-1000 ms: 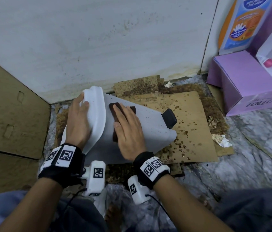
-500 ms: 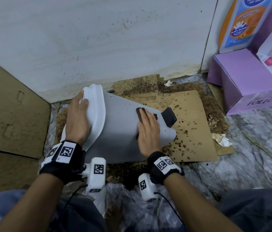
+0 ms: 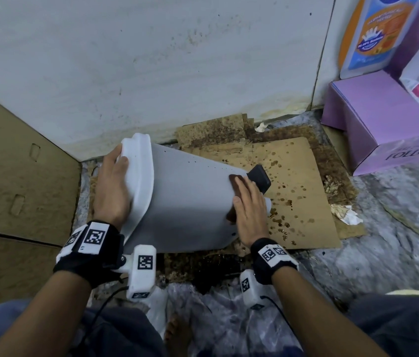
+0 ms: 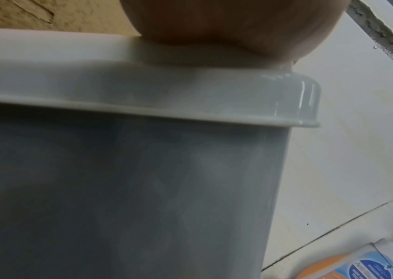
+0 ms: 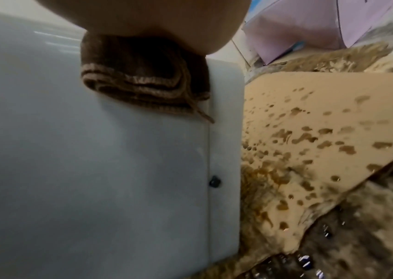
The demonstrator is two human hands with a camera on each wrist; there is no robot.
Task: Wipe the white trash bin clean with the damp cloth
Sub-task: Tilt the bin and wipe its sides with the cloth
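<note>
R grip [image 3: 251, 210] flat on damp cloth [image 5: 143, 75] nr white trash bin [image 3: 190, 202] base; L grip [image 3: 112, 191] curled round its lid [image 3: 139, 181].

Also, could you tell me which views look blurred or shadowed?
Head view: mostly sharp, evenly lit; left wrist: soft, the trash bin shadowed, glare on its rim; right wrist: cloth fairly crisp, right hand a dark blur.
</note>
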